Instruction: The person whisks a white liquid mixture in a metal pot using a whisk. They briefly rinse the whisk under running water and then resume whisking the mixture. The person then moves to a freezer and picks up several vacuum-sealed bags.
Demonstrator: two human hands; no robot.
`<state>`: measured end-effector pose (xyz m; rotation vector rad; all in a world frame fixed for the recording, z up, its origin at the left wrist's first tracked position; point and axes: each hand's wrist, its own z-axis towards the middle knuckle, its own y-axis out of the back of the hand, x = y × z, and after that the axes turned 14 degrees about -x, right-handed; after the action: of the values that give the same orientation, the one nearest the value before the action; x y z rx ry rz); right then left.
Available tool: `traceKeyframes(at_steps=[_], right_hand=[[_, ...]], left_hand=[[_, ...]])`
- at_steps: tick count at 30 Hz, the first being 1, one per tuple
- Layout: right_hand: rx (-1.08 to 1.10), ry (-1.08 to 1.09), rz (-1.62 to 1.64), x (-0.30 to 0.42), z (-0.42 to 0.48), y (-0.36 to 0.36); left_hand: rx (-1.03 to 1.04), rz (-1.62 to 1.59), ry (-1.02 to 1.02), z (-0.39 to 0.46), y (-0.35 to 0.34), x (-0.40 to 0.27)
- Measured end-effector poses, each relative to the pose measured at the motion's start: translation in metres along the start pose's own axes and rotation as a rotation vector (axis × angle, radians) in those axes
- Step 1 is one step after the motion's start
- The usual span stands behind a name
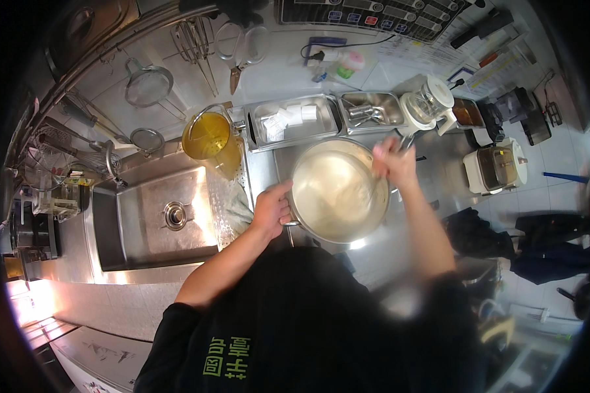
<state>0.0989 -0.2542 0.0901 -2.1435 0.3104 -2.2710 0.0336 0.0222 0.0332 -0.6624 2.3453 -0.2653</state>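
Note:
A wide stainless-steel pot [346, 146] stands before me on the metal counter, holding a smooth, pale cream-coloured liquid [319, 189]. My left hand [273, 209] grips the pot's side at its handle [292, 224]. Above the pot's right side, my right hand [396, 159] is closed around the handle of a utensil, blurred by motion. Thin wires [373, 191], apparently a whisk's, run down from that hand into the liquid. Ripples mark the surface around them; the submerged end is hidden.
Left of the pot lie a sink [152, 236], a grey cloth [238, 211] and a yellow translucent jug [209, 137]. Behind stand steel pans holding paper slips [280, 120] and metal utensils [368, 114], beside a white blender-like appliance [425, 105]. Strainers [150, 87] and whisks hang on the wall.

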Motion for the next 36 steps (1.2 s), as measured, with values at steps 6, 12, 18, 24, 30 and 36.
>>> traceKeyframes(at_steps=[6,12,18,24,30,36], right_hand=[[0.211,0.051,0.563,-0.03,-0.038,-0.05],[-0.064,0.059,0.016,-0.005,0.016,-0.023],[0.54,-0.236,0.415,-0.012,-0.025,-0.034],[-0.142,0.128,0.105,-0.009,0.018,-0.065],[0.307,-0.241,0.187,-0.001,-0.012,-0.005],[-0.124,0.054,0.428,-0.02,-0.015,-0.071]], left_hand=[[-0.025,-0.017,0.03,0.0,0.004,-0.002],[-0.041,0.014,0.031,-0.004,-0.002,0.002],[-0.004,-0.006,0.012,-0.001,0.001,0.005],[-0.03,-0.01,0.008,-0.001,0.001,0.006],[-0.018,0.007,0.014,-0.004,-0.003,0.008],[-0.064,-0.053,0.054,-0.003,-0.003,0.007]])
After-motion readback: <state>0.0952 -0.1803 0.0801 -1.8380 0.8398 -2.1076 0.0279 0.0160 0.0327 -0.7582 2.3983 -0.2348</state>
